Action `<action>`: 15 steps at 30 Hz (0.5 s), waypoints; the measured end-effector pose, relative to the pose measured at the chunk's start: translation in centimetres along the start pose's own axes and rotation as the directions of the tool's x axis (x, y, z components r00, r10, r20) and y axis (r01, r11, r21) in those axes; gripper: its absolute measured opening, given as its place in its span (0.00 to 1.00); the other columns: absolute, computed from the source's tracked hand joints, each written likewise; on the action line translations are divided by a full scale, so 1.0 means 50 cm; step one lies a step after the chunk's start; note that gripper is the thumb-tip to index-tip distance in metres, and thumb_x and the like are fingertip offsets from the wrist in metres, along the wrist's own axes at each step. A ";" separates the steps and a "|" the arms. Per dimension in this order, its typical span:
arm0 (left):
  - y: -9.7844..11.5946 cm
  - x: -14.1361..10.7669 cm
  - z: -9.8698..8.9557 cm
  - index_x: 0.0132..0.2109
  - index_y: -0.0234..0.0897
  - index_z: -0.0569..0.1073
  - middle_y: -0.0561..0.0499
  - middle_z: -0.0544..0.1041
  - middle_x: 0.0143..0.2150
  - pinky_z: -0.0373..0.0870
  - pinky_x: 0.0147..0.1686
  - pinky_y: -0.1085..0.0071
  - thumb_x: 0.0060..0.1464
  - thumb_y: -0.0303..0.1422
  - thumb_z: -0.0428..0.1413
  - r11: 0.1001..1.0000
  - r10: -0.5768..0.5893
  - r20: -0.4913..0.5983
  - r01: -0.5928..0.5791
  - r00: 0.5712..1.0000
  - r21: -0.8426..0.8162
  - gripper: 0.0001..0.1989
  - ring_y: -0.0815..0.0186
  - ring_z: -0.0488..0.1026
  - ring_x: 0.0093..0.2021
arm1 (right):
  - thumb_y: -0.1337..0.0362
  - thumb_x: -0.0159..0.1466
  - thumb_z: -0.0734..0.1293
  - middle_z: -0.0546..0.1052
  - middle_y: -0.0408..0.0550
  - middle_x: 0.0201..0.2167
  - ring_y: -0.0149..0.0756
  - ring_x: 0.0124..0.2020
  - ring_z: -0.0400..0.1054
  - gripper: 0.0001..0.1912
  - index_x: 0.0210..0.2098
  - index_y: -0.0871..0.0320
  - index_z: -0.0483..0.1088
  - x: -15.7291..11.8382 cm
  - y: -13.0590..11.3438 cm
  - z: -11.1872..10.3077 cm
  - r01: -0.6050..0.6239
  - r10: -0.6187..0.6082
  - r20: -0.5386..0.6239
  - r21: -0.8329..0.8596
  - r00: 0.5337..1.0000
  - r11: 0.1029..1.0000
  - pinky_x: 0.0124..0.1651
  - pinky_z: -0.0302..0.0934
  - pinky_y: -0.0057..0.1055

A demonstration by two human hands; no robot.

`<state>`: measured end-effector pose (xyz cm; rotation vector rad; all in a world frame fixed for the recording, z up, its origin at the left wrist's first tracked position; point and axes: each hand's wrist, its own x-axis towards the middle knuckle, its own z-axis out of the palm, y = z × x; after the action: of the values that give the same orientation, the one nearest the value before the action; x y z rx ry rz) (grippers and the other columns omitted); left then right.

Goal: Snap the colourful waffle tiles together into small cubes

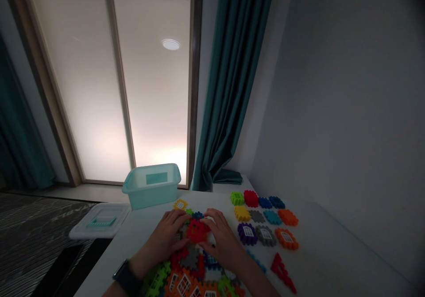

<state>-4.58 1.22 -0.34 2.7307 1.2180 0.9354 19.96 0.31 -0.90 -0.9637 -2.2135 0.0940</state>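
Cupping hands (168,235) around red piece (195,230)

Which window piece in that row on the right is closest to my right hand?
The purple window piece, leftmost in its row; the grey one and orange one sit farther from your right hand.

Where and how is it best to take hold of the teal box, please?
Probably by the rim of the teal box, at its two short ends, coming inward from left and right: it stands upright, and the rim juts out beyond the walls, giving an edge to hold.
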 end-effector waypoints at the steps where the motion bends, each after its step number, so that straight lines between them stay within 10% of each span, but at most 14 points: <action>1: 0.001 0.001 -0.001 0.57 0.43 0.71 0.45 0.74 0.53 0.70 0.53 0.58 0.56 0.31 0.61 1.000 -0.010 -0.010 0.010 1.000 -0.010 0.21 0.53 0.70 0.53 | 0.71 0.55 0.73 0.68 0.56 0.56 0.51 0.62 0.60 0.28 0.53 0.54 0.64 0.000 -0.001 0.002 -0.004 0.004 -0.023 0.004 1.000 1.000 0.62 0.62 0.51; 15: -0.019 0.000 -0.008 0.51 0.42 0.75 0.46 0.74 0.47 0.71 0.46 0.62 0.60 0.26 0.54 0.999 0.014 -0.019 -0.013 1.000 0.036 0.13 0.56 0.72 0.46 | 0.73 0.57 0.71 0.68 0.54 0.56 0.51 0.61 0.61 0.24 0.52 0.53 0.65 -0.006 -0.007 0.020 -0.073 0.073 0.004 -0.013 0.997 0.997 0.61 0.62 0.50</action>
<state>-5.42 1.78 -0.23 2.7674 1.2327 0.9525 19.25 0.06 -1.68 -1.0521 -2.1856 0.1160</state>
